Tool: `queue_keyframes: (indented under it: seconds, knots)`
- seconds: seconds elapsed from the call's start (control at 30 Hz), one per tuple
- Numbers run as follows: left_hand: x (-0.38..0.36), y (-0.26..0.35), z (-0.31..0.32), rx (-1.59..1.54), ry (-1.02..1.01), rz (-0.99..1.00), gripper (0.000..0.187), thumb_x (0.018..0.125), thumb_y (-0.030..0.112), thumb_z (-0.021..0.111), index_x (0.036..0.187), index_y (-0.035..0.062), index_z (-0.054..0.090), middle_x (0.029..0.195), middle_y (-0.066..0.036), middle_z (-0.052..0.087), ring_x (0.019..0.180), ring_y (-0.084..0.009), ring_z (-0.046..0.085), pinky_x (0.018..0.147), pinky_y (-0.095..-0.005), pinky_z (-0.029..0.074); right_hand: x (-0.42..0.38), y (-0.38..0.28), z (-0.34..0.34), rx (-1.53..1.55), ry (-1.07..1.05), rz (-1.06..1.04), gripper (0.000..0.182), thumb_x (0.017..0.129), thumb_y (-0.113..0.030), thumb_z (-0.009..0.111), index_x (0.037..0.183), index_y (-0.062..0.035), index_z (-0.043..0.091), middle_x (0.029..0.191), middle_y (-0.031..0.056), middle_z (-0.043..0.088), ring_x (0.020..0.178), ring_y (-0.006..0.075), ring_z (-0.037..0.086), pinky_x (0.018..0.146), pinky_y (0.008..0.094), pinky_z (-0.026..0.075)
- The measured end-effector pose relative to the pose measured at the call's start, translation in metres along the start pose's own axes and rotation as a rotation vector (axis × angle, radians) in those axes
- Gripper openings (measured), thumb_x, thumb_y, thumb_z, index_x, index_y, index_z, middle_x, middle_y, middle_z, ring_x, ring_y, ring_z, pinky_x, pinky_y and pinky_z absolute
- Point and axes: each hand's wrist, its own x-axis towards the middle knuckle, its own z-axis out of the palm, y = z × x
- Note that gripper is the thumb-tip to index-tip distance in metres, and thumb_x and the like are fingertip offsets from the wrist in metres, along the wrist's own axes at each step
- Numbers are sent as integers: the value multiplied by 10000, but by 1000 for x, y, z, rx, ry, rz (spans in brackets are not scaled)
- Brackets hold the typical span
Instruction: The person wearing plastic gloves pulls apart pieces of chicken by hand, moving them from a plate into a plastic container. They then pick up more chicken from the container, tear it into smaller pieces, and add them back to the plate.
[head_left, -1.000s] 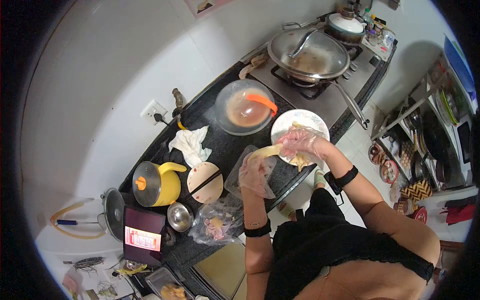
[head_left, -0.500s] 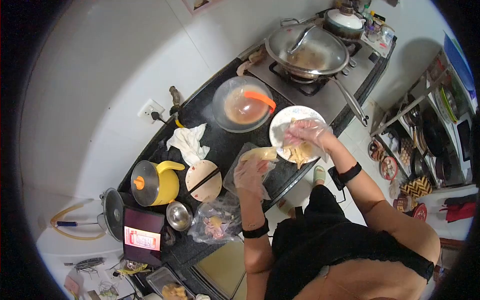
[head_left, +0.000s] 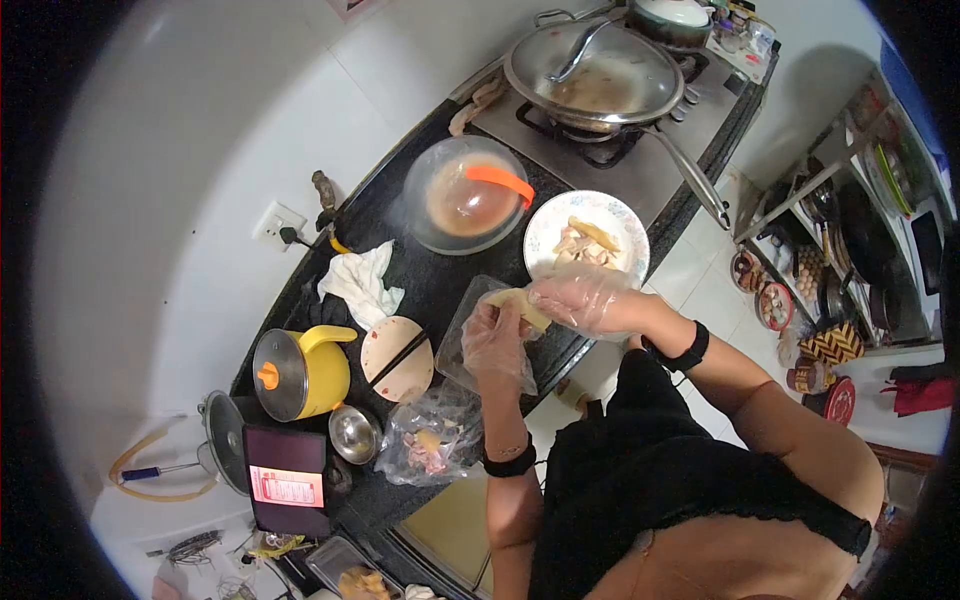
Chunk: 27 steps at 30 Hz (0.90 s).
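My left hand [head_left: 495,338], in a clear plastic glove, is closed around a pale yellow, longish piece of food [head_left: 527,308] whose kind I cannot make out. At its right end, the fingers of my right hand [head_left: 582,300], also gloved, pinch the same piece. Beneath my left hand lies a clear plastic tray [head_left: 456,345], partly hidden. Just beyond my right hand stands a white patterned plate [head_left: 627,222] with several pale strips [head_left: 588,243] on it.
A lidded pan [head_left: 600,85] sits on the stove, its handle reaching over the counter edge. Along the counter are a translucent bowl with an orange handle [head_left: 500,183], a white cloth [head_left: 360,285], chopsticks across a bowl [head_left: 385,348], a yellow pot [head_left: 325,375], and a plastic bag [head_left: 430,440].
My right hand has moved from over the plate down and left to the pale yellow piece, leaving the strips in view. The camera view has shifted slightly.
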Motion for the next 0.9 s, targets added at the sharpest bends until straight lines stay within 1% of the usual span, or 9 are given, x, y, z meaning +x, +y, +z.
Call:
queue_keyframes:
  seconds: [0.07,0.17,0.23,0.37,0.43,0.63,0.77,0.83,0.9]
  knots:
    - [4,6,9,23,-5,15,172,815,143,545,848,-25,560,747,-44,577,622,-78,538,546,-199,437,1,13,9,-39,-53,19,257,858,-244,416,1049,-103,514,904,146,537,888,334,521,766,394,421]
    - [8,12,20,168,4,-36,165,811,132,552,861,-26,552,756,-51,583,642,-91,543,577,-208,439,-5,21,12,-1,87,1,221,842,-217,415,998,-95,514,902,148,539,875,336,523,751,407,417]
    - [16,7,26,325,-71,-4,156,797,98,565,887,-27,546,779,-64,590,675,-119,550,604,-235,449,-5,22,7,69,15,106,227,848,-245,408,971,-85,514,913,145,547,872,344,520,746,418,412]
    - [13,12,38,162,-118,-45,165,774,70,584,897,-32,543,802,-77,597,701,-142,554,634,-258,450,-8,24,5,66,120,99,242,860,-273,388,940,-82,514,895,147,550,855,351,516,733,427,407]
    - [17,7,41,267,-111,103,170,764,41,577,912,-34,538,829,-83,596,717,-144,554,660,-259,445,-7,21,1,146,187,117,271,873,-303,366,937,-88,518,863,144,550,843,353,511,730,426,404]
    - [21,-3,53,217,9,279,122,775,1,539,889,-43,536,807,-72,565,719,-114,523,667,-234,418,-6,32,9,156,344,235,216,870,-266,400,923,-92,516,836,151,544,796,346,510,702,416,406]
    - [28,-17,57,62,37,379,111,779,14,544,877,-34,521,805,-74,550,720,-124,522,675,-238,427,-1,34,17,41,514,156,171,861,-226,417,911,-96,516,820,155,541,776,345,513,678,410,412]
    - [30,-16,62,-35,138,331,115,786,26,547,882,-26,511,813,-79,542,728,-132,526,683,-246,440,3,22,6,397,268,563,170,867,-217,403,907,-96,516,813,144,543,748,341,516,666,404,418]
    - [33,-17,62,-99,167,290,124,792,36,547,893,-23,507,820,-83,541,736,-138,532,690,-250,448,2,33,19,290,383,464,178,871,-225,403,911,-92,514,814,140,544,736,335,519,654,396,422]
